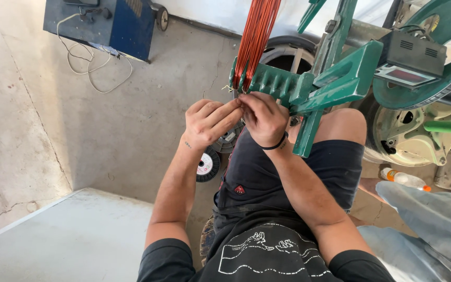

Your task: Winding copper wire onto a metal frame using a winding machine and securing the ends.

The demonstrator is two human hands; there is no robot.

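Note:
A bundle of copper-coloured wire (256, 36) runs down from the top into the slots of a green stepped former (277, 83) on a green winding machine (351, 73). My left hand (210, 122) and my right hand (263, 119) meet just under the former's left end, fingertips pinched together on the wire ends there. A black band sits on my right wrist. What exactly lies between the fingers is hidden.
A blue box on wheels (103, 23) with a loose white cable (92, 62) stands far left. Wire spools (207, 164) lie on the concrete floor below my hands. A small display unit (411, 65), a large green wheel (444, 47), a plastic bottle (403, 178) and another person's leg (424, 219) are at right.

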